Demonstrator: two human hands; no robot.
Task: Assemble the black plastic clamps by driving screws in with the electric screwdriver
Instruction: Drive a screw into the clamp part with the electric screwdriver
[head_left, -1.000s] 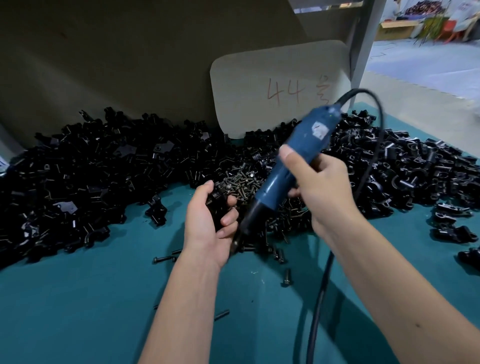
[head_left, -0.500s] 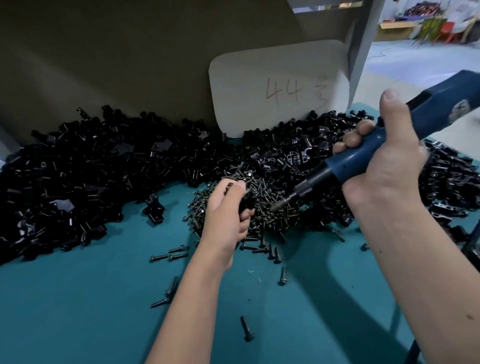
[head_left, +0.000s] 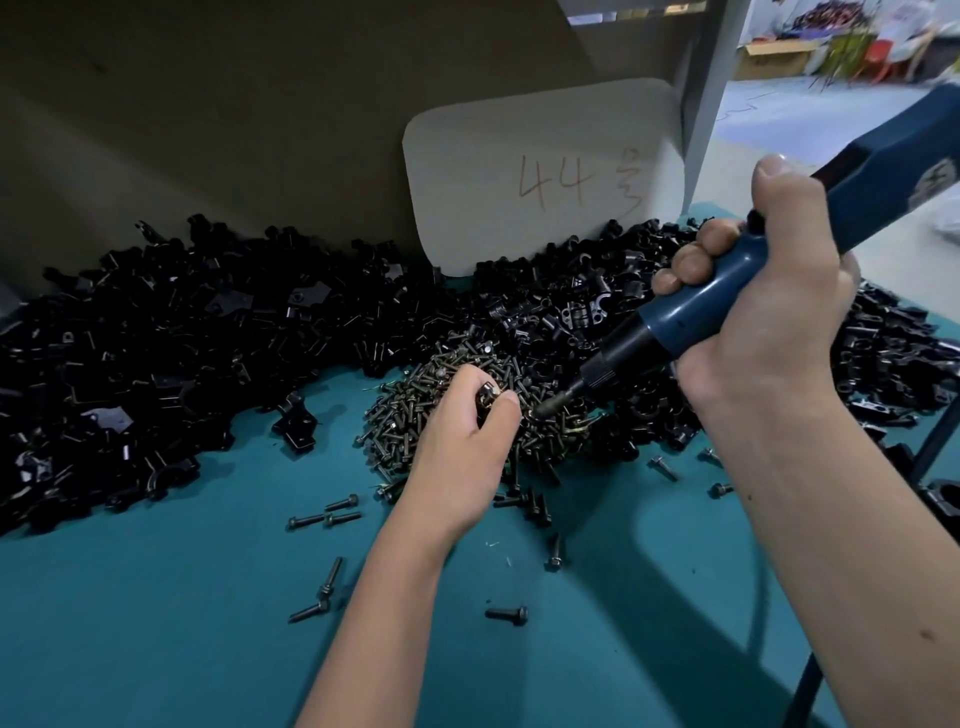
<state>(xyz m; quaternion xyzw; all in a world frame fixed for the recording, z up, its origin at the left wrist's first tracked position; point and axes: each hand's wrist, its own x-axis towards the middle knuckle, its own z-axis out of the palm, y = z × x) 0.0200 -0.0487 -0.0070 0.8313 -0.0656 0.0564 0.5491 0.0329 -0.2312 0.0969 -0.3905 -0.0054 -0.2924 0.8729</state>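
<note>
Teal table (head_left: 156, 623). Glossy black clamps (head_left: 156, 353) heaped. Dark bronze-grey screws (head_left: 410, 415). Blue screwdriver (head_left: 727, 296) with black nose. Pale beige card (head_left: 519, 171), red "44" handwritten. Drab brown wall (head_left: 208, 104) behind.

both forearms are bare to the frame edge, no sleeves; left hand (head_left: 457, 441) and right hand (head_left: 763, 332) ungloved.

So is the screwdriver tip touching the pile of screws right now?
Touching. The head view shows the bit of the electric screwdriver, gripped by the right hand, dipped into the pile of screws, with no gap visible.
</note>
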